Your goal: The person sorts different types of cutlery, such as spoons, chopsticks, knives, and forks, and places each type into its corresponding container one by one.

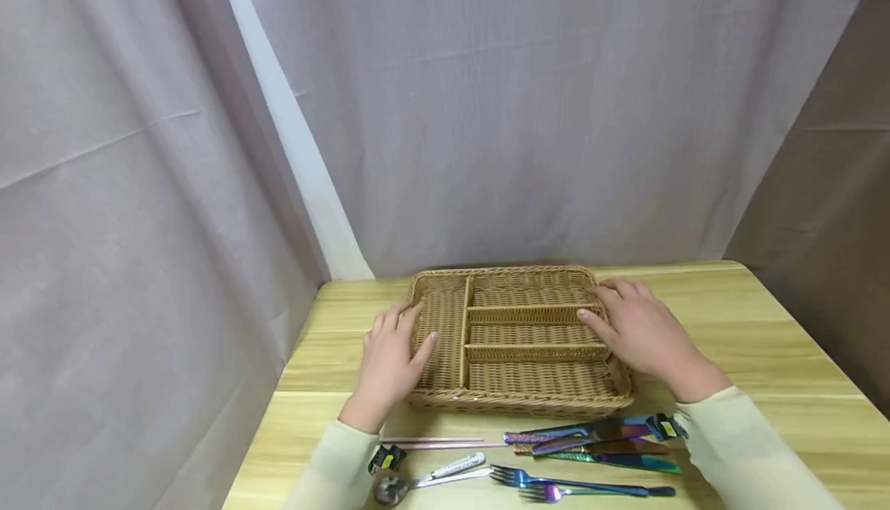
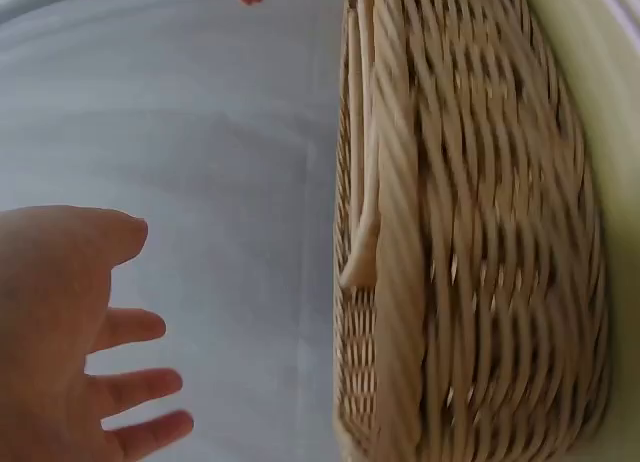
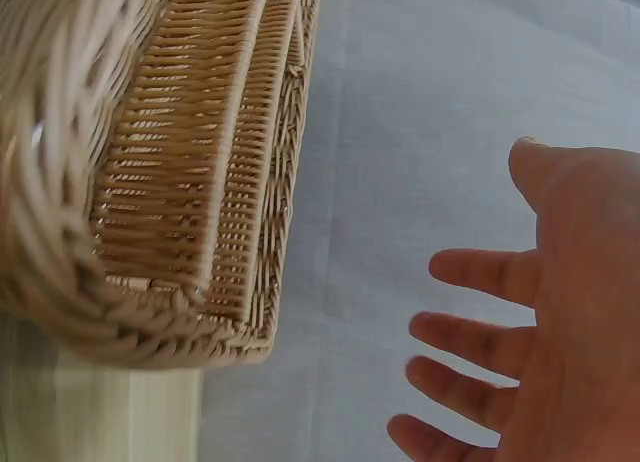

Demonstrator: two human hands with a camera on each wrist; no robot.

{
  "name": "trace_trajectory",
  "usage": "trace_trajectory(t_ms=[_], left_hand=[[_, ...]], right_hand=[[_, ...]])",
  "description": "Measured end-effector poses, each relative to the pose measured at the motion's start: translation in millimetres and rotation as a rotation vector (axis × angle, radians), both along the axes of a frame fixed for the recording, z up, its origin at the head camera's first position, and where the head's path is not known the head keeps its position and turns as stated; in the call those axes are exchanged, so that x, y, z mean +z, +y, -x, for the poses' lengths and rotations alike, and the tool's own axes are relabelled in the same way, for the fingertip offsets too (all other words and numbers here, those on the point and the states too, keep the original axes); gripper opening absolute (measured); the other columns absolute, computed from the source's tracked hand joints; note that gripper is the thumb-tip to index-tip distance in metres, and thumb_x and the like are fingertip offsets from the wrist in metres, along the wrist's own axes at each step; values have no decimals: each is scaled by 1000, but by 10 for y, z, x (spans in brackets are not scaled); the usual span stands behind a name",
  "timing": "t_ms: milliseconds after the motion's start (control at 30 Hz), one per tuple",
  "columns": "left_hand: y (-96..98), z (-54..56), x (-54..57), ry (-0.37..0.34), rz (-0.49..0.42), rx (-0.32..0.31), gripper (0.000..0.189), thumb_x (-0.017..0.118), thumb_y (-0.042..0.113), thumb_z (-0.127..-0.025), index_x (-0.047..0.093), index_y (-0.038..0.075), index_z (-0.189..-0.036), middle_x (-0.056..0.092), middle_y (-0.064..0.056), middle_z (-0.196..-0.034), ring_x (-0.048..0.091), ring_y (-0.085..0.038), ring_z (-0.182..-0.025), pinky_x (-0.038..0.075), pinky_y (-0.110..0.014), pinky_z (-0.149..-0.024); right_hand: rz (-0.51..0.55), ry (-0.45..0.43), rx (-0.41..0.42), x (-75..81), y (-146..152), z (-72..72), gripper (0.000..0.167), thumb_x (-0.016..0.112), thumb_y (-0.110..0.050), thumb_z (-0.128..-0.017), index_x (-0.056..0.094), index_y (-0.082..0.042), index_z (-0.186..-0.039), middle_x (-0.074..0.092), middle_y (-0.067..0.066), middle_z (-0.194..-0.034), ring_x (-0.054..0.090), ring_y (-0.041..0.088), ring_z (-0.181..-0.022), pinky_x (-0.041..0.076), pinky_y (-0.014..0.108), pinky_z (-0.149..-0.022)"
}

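Observation:
A woven tan basket (image 1: pixel 535 402) with dividers and several compartments stands on the table; no utensils show inside it. My left hand (image 1: pixel 392 359) hovers at the basket's left side, fingers spread and pointing away from me. At the right side is my right hand (image 1: pixel 643 332), its thumb over the compartments and its fingers by the right rim. In the left wrist view, the left hand (image 2: pixel 90 342) has relaxed, separated fingers and stands apart from the basket wall (image 2: pixel 500 232). The right wrist view likewise has the right hand (image 3: pixel 560 322) spread, with a gap to the basket (image 3: pixel 180 182).
Between basket and front lie pink chopsticks (image 1: pixel 445 443), several shiny knives (image 1: pixel 591 436), a blue fork (image 1: pixel 563 481), a purple fork (image 1: pixel 549 493), a spoon (image 1: pixel 391 491) and a pale patterned handle (image 1: pixel 457 465). Grey curtains (image 1: pixel 487 108) hang behind the wooden table (image 1: pixel 758 340).

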State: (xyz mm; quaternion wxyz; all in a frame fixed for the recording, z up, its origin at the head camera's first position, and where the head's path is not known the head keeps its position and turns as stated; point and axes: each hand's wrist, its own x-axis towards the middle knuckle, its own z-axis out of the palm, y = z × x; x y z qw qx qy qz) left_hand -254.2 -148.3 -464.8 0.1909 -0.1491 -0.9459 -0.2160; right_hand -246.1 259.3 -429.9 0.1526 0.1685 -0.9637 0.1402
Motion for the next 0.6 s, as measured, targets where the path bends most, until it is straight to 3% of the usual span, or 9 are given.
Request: trace_trajectory(t_ms=[233, 367, 467, 600], left_hand=[[284, -145, -2, 88, 34, -171, 45, 68, 40, -108, 69, 8, -141, 72, -9, -129, 66, -28, -120, 54, -50, -105], [512, -297, -49, 94, 93, -290, 34, 70, 38, -108, 75, 11, -126, 76, -2, -108, 68, -17, -97, 60, -35, -84], [698, -424, -83, 106, 153, -388, 23, 72, 38, -107, 78, 17, -112, 72, 8, -93, 61, -6, -81, 52, -22, -68], [940, -541, -142, 138, 261, -517, 18, 73, 38, -106, 76, 25, -94, 62, 17, -81, 48, 6, -68, 38, -12, -57]], right_hand=[[23, -2, -40, -4, 91, 2, 53, 60, -46, -114, 71, 0, -137, 69, 28, -135, 67, 51, -121, 54, 71, -96], [45, -10, -24, -19, 84, -8, 43, 64, -44, -112, 76, -5, -127, 76, 16, -118, 75, 35, -96, 61, 61, -79], [55, -14, -13, -47, 66, -22, 35, 68, -40, -110, 77, -8, -122, 78, 7, -108, 74, 24, -85, 61, 54, -71], [61, -9, -18, -66, 55, -39, 31, 69, -37, -110, 78, -10, -121, 78, 0, -99, 71, 17, -79, 59, 48, -66]])
